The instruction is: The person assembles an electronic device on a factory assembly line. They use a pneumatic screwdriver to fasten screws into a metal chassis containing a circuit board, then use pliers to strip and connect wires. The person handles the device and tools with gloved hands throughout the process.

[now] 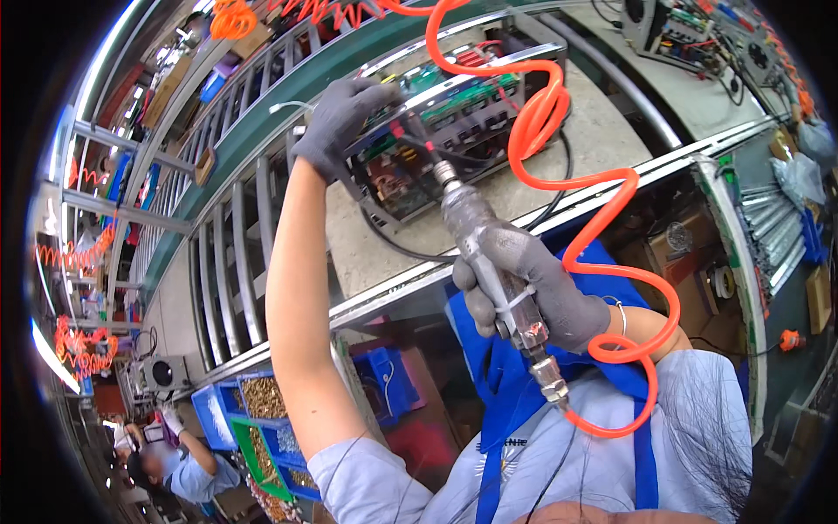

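My right hand (546,284), in a grey glove, is wrapped round a grey air screwdriver (469,217). The tool's tip points away from me, towards an open metal chassis (410,194) with green circuit boards (467,98) and dark wiring inside. An orange coiled air hose (602,231) joins the screwdriver's near end. At the left corner of the chassis is my left hand (343,118), also gloved in grey. Its fingers are bent and pressed together at the upper edge; whatever they pinch is hidden. Whether the tip touches a screw is unclear.
The chassis rests on a pale board (602,140) over a roller conveyor (234,262). Blue and green bins (253,454) of small fasteners stand at lower left. A co-worker (188,472) is beyond them. Another open unit (690,44) sits at upper right. The hose loops across the work area.
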{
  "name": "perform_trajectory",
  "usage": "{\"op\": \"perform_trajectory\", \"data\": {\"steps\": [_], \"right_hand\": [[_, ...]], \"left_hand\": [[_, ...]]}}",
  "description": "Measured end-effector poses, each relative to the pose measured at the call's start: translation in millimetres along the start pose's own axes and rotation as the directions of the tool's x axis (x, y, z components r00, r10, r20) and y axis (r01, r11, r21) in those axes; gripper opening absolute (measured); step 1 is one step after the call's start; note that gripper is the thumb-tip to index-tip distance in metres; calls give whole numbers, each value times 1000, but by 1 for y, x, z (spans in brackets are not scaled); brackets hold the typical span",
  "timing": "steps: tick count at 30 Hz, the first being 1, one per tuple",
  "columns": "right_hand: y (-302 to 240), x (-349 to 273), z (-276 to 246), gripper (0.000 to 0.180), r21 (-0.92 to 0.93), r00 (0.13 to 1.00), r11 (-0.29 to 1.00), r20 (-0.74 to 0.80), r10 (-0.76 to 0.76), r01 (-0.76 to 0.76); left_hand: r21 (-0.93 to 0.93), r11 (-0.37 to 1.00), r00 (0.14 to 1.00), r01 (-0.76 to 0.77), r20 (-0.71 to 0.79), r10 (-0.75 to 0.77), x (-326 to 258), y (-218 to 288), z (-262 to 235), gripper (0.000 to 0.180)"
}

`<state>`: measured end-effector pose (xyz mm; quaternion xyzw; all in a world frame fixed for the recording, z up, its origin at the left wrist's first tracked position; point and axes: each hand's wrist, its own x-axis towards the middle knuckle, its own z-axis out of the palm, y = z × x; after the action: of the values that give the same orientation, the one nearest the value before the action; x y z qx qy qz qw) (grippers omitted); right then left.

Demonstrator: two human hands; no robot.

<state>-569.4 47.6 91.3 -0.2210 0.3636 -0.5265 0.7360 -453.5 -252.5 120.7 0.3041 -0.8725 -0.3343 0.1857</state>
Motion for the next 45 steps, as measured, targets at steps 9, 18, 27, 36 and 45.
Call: {"op": "perform_trajectory", "data": {"steps": [9, 18, 27, 36, 45], "right_hand": [[-37, -128, -137, 56, 320, 932, 928, -357, -69, 191], [-89, -77, -404, 16, 637, 824, 638, -566, 5, 434], [-99, -71, -582, 29, 481, 802, 758, -589, -94, 442], [-13, -56, -399, 44, 622, 901, 780, -297, 317, -69], [-112, 25, -367, 65, -296, 900, 944, -358, -250, 144]], "left_hand": [[-36, 999, 995, -16, -99, 12, 0, -1, 8, 38], [-441, 890, 816, -116, -553, -167, -33, 3, -8, 31], [-863, 504, 194, 15, -492, -848, -323, -86, -79, 21], [-919, 386, -212, 76, -393, -895, -576, -70, -3, 23], [-798, 296, -368, 525, -527, -766, -545, -29, -40, 84]]}}
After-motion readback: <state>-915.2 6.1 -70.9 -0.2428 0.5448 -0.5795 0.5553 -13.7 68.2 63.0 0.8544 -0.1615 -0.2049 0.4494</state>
